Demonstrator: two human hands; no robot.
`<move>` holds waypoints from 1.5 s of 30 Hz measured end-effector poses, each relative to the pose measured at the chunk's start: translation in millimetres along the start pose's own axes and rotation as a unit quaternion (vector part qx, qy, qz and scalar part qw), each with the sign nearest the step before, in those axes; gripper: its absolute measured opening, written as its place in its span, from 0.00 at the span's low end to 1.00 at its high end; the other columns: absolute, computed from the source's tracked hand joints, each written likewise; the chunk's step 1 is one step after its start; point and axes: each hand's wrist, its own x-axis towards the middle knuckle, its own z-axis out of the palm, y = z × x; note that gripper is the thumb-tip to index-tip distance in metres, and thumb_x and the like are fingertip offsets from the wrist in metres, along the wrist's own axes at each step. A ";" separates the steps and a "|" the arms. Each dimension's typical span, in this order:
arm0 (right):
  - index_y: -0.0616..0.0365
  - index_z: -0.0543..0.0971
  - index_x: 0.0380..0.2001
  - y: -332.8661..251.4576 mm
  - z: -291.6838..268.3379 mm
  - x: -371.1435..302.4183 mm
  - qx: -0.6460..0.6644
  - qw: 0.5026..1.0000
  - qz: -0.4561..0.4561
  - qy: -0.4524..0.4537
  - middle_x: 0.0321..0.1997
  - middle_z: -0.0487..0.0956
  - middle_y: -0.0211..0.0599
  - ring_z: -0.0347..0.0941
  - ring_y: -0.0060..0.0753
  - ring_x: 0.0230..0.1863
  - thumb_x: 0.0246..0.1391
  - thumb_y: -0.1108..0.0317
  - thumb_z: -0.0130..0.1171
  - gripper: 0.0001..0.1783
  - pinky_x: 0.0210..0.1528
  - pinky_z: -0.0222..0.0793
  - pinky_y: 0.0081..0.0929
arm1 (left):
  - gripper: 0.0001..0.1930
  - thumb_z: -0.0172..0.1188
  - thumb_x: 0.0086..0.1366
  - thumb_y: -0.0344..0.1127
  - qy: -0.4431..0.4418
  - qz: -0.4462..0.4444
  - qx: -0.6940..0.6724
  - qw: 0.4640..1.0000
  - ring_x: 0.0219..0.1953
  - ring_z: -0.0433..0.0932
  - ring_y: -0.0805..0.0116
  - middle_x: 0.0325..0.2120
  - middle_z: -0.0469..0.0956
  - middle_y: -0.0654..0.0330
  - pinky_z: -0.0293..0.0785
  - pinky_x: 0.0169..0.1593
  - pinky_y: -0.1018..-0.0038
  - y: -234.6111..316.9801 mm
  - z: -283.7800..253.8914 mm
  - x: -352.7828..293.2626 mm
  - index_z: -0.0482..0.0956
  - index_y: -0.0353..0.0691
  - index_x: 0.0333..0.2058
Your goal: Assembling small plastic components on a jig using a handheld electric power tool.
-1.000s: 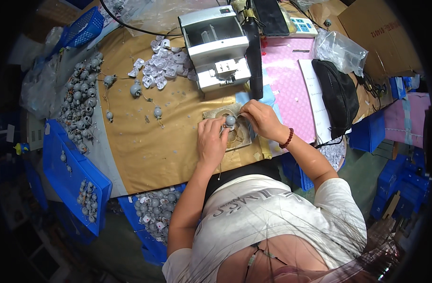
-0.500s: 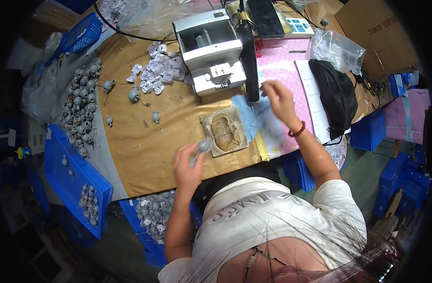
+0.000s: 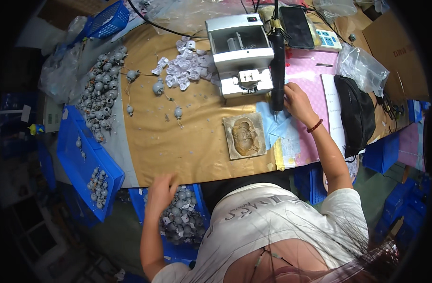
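My left hand (image 3: 161, 191) is over the near edge of the table, above a blue bin (image 3: 202, 200) filled with small grey ball-shaped parts (image 3: 182, 214). Its fingers are stretched out, a little blurred, and nothing shows in them. Beside the silver-white machine (image 3: 239, 56), my right hand (image 3: 298, 103) has its fingers curled against the lower body of an upright black electric screwdriver (image 3: 277, 70); its far fingertips are partly hidden. Between the hands, a square mould-like block (image 3: 230, 144) with a figure-shaped hollow lies bare on the brown table cover.
White plastic parts (image 3: 192, 66) are heaped left of the machine. Grey wired balls (image 3: 100, 87) pile along the table's left side, above a tilted blue tray (image 3: 79, 162). A black pouch (image 3: 352, 113), phone (image 3: 296, 28) and power strip (image 3: 329, 40) lie at right.
My left hand has moved left and nearer, from beside the block to over the bin; the grey part it held no longer shows. My right hand has closed in on the screwdriver. The view has shifted.
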 end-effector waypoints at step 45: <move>0.55 0.79 0.36 -105.4 40.5 -33.9 0.030 0.953 -0.301 -0.017 0.43 0.77 0.32 0.72 0.39 0.49 0.44 0.68 0.68 0.14 0.49 0.67 0.36 | 0.23 0.66 0.56 0.29 0.195 0.157 -0.193 0.949 0.54 0.69 0.47 0.50 0.71 0.50 0.65 0.60 0.57 86.6 37.4 172.9 0.76 0.39 0.52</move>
